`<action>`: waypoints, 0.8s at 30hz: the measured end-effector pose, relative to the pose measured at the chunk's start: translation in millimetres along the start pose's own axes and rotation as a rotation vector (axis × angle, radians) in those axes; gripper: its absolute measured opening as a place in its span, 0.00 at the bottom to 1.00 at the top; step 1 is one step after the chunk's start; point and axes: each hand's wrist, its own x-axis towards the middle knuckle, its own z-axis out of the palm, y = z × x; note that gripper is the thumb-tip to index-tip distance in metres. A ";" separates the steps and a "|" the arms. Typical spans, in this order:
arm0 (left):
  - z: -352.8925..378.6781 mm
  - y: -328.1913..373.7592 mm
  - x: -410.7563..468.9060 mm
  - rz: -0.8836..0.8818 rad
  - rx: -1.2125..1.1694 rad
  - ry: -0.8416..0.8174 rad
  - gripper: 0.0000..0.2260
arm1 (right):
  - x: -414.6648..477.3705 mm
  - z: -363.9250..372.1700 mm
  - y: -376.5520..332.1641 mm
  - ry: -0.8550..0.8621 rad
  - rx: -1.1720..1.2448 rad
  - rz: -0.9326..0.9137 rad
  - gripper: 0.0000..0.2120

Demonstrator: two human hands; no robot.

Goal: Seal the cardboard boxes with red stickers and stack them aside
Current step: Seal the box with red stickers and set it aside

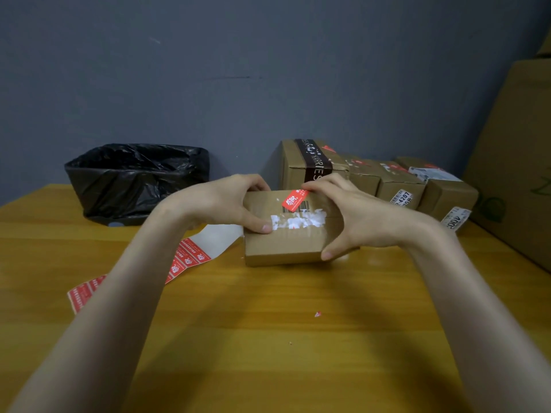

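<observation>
A small cardboard box (283, 248) with torn white label remains on its top sits on the wooden table (268, 338) at centre. A red sticker (293, 200) lies across its far top edge. My left hand (220, 201) grips the box's left side, thumb on top and fingers curled over the far edge. My right hand (351, 216) grips the right side, fingers at the far edge by the sticker, thumb down on the near right corner. A strip of red stickers (187, 259) on white backing lies to the left of the box.
A bin lined with a black bag (134, 180) stands at the back left. A row of cardboard boxes (387, 180) with red stickers lines the back right. A large carton (518, 162) leans at the right edge. A small red scrap (317, 314) lies on the table.
</observation>
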 end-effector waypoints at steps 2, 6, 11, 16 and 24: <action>0.8 3.6 -1.9 0.000 0.037 -0.020 0.26 | -2.1 -3.5 2.6 0.002 0.038 0.023 0.46; 1.5 8.4 -5.2 0.000 0.071 -0.089 0.24 | -6.6 -12.0 9.6 0.038 0.093 0.101 0.35; 2.6 11.1 -7.8 0.005 0.181 -0.246 0.17 | -8.0 -9.0 7.9 -0.109 0.074 0.142 0.26; 7.0 11.3 -4.7 -0.051 0.333 -0.296 0.19 | -5.2 -3.6 2.1 -0.195 0.014 0.172 0.23; 16.6 18.9 3.3 0.075 0.350 -0.242 0.33 | -3.7 -7.9 3.5 -0.043 0.164 0.085 0.05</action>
